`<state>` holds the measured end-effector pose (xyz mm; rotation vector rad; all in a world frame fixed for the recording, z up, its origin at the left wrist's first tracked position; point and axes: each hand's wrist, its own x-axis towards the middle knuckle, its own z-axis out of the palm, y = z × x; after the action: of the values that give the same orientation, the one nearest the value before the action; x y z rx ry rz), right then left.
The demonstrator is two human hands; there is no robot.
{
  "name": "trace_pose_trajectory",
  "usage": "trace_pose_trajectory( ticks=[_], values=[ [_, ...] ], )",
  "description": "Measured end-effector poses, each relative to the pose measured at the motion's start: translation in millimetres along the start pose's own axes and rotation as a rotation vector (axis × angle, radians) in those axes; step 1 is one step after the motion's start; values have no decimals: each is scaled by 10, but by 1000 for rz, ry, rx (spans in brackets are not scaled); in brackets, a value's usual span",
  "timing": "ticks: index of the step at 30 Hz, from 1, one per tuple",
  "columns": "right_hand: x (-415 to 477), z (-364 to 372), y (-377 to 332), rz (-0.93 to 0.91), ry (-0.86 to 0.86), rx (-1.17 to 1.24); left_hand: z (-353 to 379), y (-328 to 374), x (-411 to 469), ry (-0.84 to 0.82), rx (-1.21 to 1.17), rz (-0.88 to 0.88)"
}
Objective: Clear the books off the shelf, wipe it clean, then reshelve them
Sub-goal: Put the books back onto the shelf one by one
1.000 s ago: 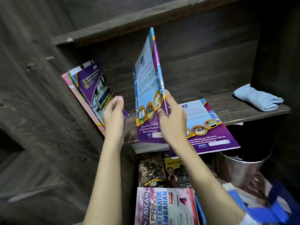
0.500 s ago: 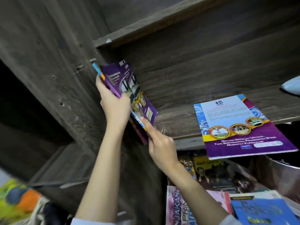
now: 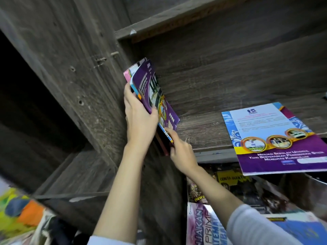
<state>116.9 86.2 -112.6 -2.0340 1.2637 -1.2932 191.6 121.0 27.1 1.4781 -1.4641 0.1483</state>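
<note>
Carefully now, I'm gripping the books (image 3: 154, 96) with my left hand (image 3: 139, 121), thumb curling over the purple front cover and fingers wrapping the outer edge. The stack is leaning against the side panel (image 3: 85, 68) at the left end of the shelf (image 3: 203, 135). My right hand (image 3: 182, 152) is reaching up from below, its index finger (image 3: 174, 138) pressing on the stack's lower front corner with the other fingers curled in. Whether the thumb is pinching underneath, I cannot tell from this angle.

What I'm worrying about is the foot of the stack. These are thin, glossy softcovers, floppy and slick against one another, and they are standing tilted. If I'm loosening my left grip too soon, the bottom edges could go skating out along the board, the lot fanning flat or spilling over the front lip. The inner ones, pink and blue at the edges, could also be slipping past the purple cover.

The booklet (image 3: 276, 138) is lying flat well to the right, its near end overhanging the shelf's front edge. A bump from my right arm could be tipping it onto the pile (image 3: 203, 225) below. The shelf is rough, grey, grainy wood, which I judge is giving the paper some bite.
</note>
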Motion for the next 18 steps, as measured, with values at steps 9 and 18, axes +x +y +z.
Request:
trace_pose_trajectory(
  ticks=[9, 18],
  values=[
    [295, 10, 132, 26, -188, -66, 177, 41, -54, 92, 217, -7],
    [246, -14, 465, 117, -444, 121, 348, -185, -30, 158, 310, 113]
  ],
)
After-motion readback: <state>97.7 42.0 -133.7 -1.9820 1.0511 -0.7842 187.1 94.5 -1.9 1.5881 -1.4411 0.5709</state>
